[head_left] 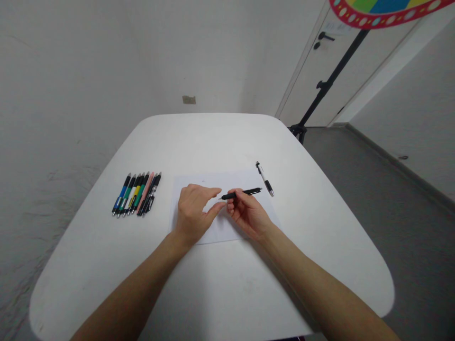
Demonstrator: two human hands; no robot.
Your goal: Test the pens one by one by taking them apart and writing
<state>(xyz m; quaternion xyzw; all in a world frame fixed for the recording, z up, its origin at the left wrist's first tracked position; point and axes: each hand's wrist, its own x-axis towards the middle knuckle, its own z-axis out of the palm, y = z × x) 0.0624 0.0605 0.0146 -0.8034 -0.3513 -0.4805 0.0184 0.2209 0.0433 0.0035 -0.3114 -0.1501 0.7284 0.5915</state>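
Note:
A black pen [253,191] is held in my right hand [249,213], its tip pointing left toward my other hand. My left hand [195,208] has its thumb and index finger apart, one on each side of the pen's tip, with nothing visibly gripped between them. Both hands are over a white sheet of paper [227,229], which has a tiny mark near its top edge. To the right of the sheet, a white and black pen [265,178] lies slanted.
Several pens in various colours [137,194] lie side by side at the left of the white table [213,142]. Beyond the table's right side are a black stand [329,83], a colourful wheel [391,12] and a door.

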